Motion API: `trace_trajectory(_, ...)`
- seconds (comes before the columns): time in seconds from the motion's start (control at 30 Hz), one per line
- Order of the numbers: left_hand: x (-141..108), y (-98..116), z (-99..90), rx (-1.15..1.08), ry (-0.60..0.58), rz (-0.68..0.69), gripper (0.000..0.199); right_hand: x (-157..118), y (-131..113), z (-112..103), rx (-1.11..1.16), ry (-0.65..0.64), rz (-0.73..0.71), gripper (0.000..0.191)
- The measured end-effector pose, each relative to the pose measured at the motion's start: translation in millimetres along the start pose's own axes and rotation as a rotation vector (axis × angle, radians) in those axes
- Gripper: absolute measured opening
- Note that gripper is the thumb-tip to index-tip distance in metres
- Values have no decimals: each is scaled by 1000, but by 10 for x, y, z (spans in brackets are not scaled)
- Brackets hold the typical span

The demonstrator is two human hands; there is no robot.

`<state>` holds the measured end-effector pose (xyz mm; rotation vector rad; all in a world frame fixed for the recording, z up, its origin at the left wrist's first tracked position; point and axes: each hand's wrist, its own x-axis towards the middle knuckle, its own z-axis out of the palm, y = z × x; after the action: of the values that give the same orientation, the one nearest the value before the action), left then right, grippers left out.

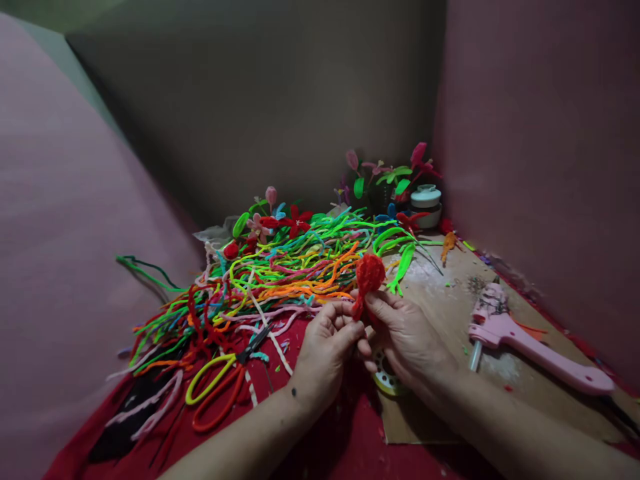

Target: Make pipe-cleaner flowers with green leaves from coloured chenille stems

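Observation:
Between my two hands stands a red fuzzy flower bud (371, 273), upright, made of what looks like pipe cleaner. My left hand (333, 343) pinches its narrow lower end with thumb and fingers. From the other side my right hand (403, 333) grips the same bud just below its rounded head, thumb in front. The fingers hide the bottom of the bud. Partly covered by my right hand, a round white and yellow spool (387, 375) lies below. Left of my hands are scissors (215, 393) with one yellow and one red handle loop.
A big heap of coloured pipe cleaners (295, 260) spreads behind and left. On the cardboard (420, 427) at right lies a pink glue gun (530, 340). Finished pipe cleaner flowers (395, 173) and a white-lidded jar (426, 203) stand at the back. Pink boards (545, 167) enclose the sides.

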<state>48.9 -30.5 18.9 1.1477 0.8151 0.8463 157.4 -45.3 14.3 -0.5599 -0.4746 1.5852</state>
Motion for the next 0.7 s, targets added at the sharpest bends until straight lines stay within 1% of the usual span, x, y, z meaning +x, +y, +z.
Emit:
trace_trajectory(0.07, 3, 52, -10, 81, 41, 36, 22, 2, -2, 0, -16, 18, -57, 20)
trace_trajectory(0.13, 3, 124, -38, 173, 72, 84, 30, 6, -5, 14, -5, 24, -130, 16)
trace_trajectory(0.17, 4, 159, -54, 194, 67, 96, 34, 9, -7, 23, 1, 21, -153, 14)
trace_trajectory(0.23, 10, 206, -82, 168, 46, 100, 37, 11, -9, 41, 8, 15, -167, 13)
trace_trajectory(0.37, 55, 202, -92, 23, 39, 50, 23, 10, -6, 42, -8, -17, -153, 14)
trace_trajectory(0.53, 115, 183, -69, -131, 27, -8, 20, 38, -6, -14, -10, -31, -106, 18)
trace_trajectory(0.7, 117, 211, -80, -102, 40, 22, 19, 58, -10, -30, 3, -40, -84, 19)
